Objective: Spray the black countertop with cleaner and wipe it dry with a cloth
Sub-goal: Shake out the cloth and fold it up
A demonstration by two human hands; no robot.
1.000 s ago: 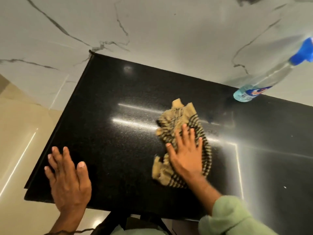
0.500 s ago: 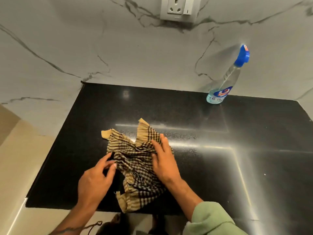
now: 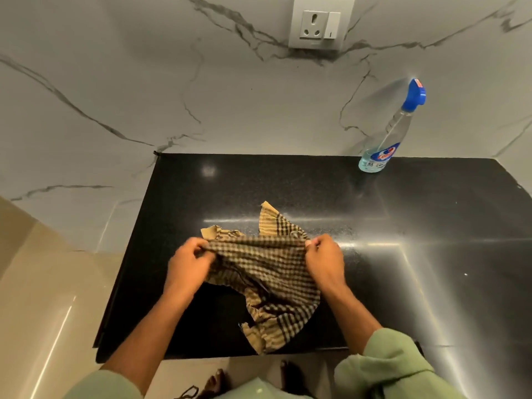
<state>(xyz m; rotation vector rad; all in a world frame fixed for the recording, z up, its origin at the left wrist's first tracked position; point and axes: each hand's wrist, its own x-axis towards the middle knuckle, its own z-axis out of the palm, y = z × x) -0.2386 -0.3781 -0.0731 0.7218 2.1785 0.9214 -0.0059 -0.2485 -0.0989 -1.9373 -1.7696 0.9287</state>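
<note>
A tan and black checked cloth (image 3: 267,272) lies partly spread on the black countertop (image 3: 431,240), near its front left. My left hand (image 3: 188,262) pinches the cloth's left edge and my right hand (image 3: 325,259) pinches its right edge, pulling it taut between them. The cloth's lower part hangs loose toward the front edge. A clear spray bottle (image 3: 388,133) with a blue nozzle stands at the back of the countertop, against the wall, well right of my hands.
A grey-veined marble wall (image 3: 201,96) rises behind and left of the countertop, with a white socket and switch plate (image 3: 319,23) on it. Beige floor tiles (image 3: 43,298) lie left of the counter. My feet (image 3: 218,381) show below the front edge.
My left hand left the counter's front corner and came to the cloth. Both hands now grip its edges and stretch it, where before my right palm pressed it flat. The view tilted up.
</note>
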